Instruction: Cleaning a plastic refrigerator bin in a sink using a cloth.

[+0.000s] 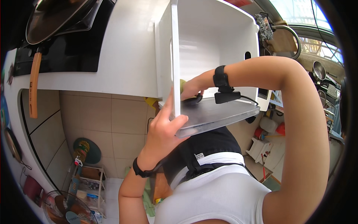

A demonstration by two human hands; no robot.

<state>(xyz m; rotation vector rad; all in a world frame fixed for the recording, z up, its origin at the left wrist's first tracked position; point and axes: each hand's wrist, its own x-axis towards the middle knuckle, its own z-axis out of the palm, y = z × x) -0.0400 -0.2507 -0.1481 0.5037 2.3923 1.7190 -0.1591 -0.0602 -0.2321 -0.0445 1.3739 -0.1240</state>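
Note:
A white plastic box (207, 36) lies on its side at the counter's edge, its open side towards me and a translucent lid or door (221, 112) folded out below the opening. My left hand (165, 123) grips the box's left wall and the near corner of the clear panel, thumb on the inner side. Inside the opening, my right hand (193, 86) reaches low towards the left wall. It is beside a yellow-green item (182, 85) and a black curved item (193, 100), both partly hidden; its grip on them is not clear. Black bands circle both wrists.
A frying pan with a wooden handle (35, 84) rests on the black cooktop (84, 53) at the upper left. A faucet (293, 36) and small pots are at the right. Below left stand a fan (67, 210), a white rack (92, 182) and an oil bottle (81, 151).

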